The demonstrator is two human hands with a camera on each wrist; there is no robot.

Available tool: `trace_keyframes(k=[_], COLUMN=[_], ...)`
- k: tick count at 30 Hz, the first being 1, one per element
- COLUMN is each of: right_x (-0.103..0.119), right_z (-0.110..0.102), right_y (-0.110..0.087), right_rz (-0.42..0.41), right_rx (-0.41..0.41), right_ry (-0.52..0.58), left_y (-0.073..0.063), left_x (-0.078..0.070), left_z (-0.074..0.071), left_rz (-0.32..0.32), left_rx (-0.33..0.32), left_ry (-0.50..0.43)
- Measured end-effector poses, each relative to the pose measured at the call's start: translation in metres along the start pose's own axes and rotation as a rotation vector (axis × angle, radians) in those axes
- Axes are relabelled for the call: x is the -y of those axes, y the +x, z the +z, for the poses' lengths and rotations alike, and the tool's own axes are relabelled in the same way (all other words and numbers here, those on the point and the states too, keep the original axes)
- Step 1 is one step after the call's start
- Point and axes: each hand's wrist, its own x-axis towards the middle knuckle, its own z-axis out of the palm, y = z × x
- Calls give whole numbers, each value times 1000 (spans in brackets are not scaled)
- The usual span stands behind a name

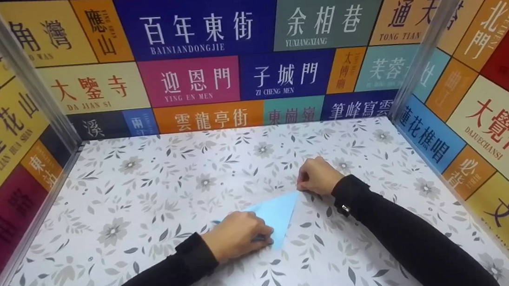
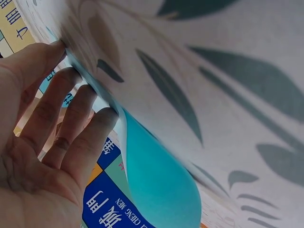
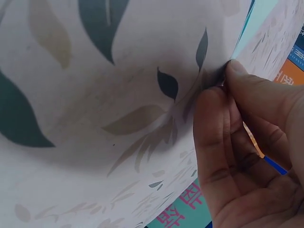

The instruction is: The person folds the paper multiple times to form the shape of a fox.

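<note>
A light blue sheet of paper (image 1: 282, 212), folded over so it looks triangular from above, lies at the middle of the table. My left hand (image 1: 237, 235) is on its left part, fingertips pressing it against the tabletop. In the left wrist view, the paper (image 2: 156, 175) bulges in a rounded, uncreased loop beside the little finger. At the far right corner, my right hand (image 1: 318, 176) pinches the tip between thumb and fingers. The right wrist view shows the paper's edge (image 3: 254, 28) running to that thumb tip. Part of the sheet is hidden beneath the left hand.
The tabletop (image 1: 167, 160) has a white covering with grey leaves and flowers. Panels of colourful printed signs (image 1: 196, 27) stand at the back and both sides. Clear corner strips (image 1: 438, 18) join them. Both arms wear black sleeves (image 1: 408, 235).
</note>
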Motion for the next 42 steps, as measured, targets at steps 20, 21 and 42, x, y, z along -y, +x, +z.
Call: trace_keyframes(k=[20,21,42], right_x=[53,56,63], right_z=[15,18,39], right_y=[-12,-14,-28], right_rz=[-197,-207,-312], right_rx=[-39,-32,13], right_ry=[-17,-17,-67], left_y=[1,1,-3], left_x=[-1,-1,-3], left_z=[1,1,-1], left_rz=[-23,-25,-4], left_rx=[-14,-15,-6], left_ry=[-17,-20,23])
